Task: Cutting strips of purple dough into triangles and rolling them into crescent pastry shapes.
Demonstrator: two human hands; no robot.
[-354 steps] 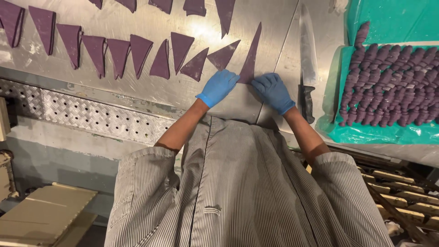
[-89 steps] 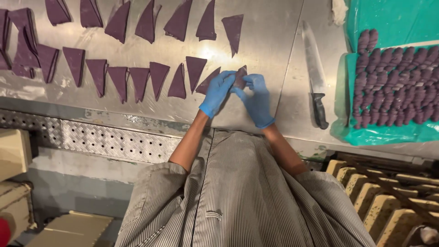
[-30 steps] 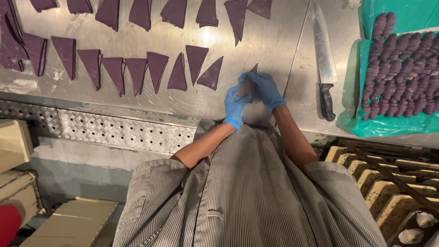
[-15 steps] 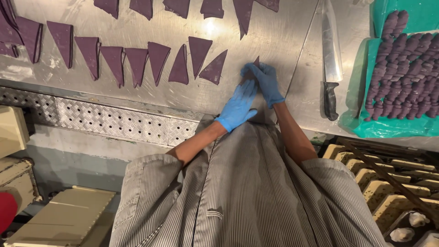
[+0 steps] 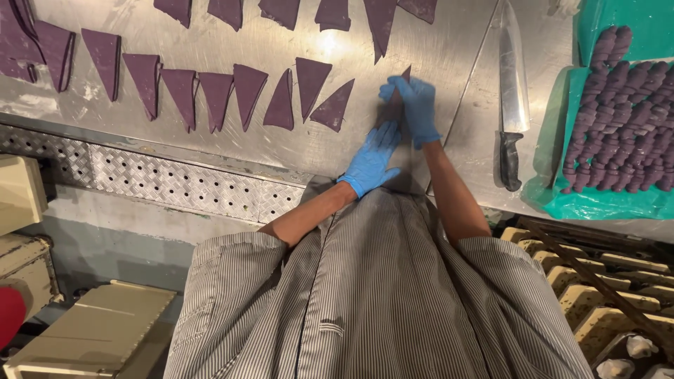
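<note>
A long purple dough triangle (image 5: 397, 107) lies on the steel table (image 5: 281, 151) right in front of me, its tip pointing away. My right hand (image 5: 415, 109), in a blue glove, grips its far part from the right. My left hand (image 5: 371, 160), also gloved, rests flatter, its fingertips holding the near end of the same piece. To the left a row of several cut purple triangles (image 5: 210, 88) lies flat, with another row (image 5: 330, 12) further back.
A large chef's knife (image 5: 511, 91) with a black handle lies to the right of my hands. Beyond it a green tray (image 5: 597, 203) holds several rolled purple pieces (image 5: 625, 126). A perforated metal ledge (image 5: 154, 182) runs below the table edge. Baking moulds (image 5: 604, 288) sit at lower right.
Earlier both hands lay flat on the table edge, then lifted a triangle. Over the last second my left hand slid nearer to me along the piece while my right stayed at its far end.
</note>
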